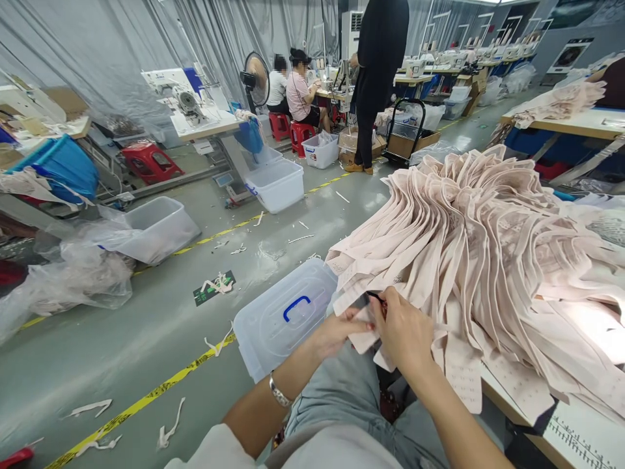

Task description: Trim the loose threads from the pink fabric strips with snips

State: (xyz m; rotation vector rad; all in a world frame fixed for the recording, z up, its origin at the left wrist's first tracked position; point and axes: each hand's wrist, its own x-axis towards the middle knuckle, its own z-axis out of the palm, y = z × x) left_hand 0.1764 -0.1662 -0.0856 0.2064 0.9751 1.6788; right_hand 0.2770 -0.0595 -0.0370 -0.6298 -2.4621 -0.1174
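Grey curtains (112, 39) line the back of this sewing workshop, so that's your backdrop. Right in the middle of your view is the pale pink fabric end (361, 342), just above your lap and beside the heap. Your left hand (333, 333) has it pinched between thumb and fingers, basically closed. Your right hand (406, 331) is curled tight around a small black-handled tool (375, 297), maybe thread snips, but your fingers cover most of it so I can't swear to that. Can't make out whether its tip is touching the fabric either.

Progress-wise, you've got one end in work and a big fanned-out heap of pale pink fabric pieces (454, 241) next to you on the bench (598, 426). No separate finished stack that I can pick out, and I honestly can't tell which pieces have been dealt with. Looks like plenty left, if the whole heap counts.

Tucked by your leg is a clear plastic box with its lid on and a blue handle (297, 309). Further out, thin scraps (170, 425) litter the floor near the yellow-black tape (161, 389), then an open clear bin (277, 187), a white sewing machine (188, 101) and a standing person in black (381, 71).
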